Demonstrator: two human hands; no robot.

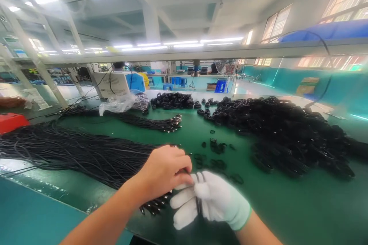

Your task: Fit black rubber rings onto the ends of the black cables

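Note:
My bare left hand (168, 170) is closed in a pinch, its thumb and forefinger meeting at the fingertips of my right hand. Whatever it pinches is hidden. A white glove with a green cuff covers my right hand (212, 197), whose fingers are curled with the thumb pressed in. Narrow black bands (200, 177) cross its forefinger, and a dark cord-like strip (199, 206) runs down through its grip. Under and left of my left hand lies a thick bundle of black cables (86, 153), with shiny metal tips (155, 206) at the near end.
Small black rings (217, 146) lie scattered on the green mat (276, 203). A large heap of black coiled parts (281, 126) fills the right, a smaller pile (172, 100) the back. A second cable bundle (149, 121), a plastic bag (117, 102) and a red object (11, 121) lie left.

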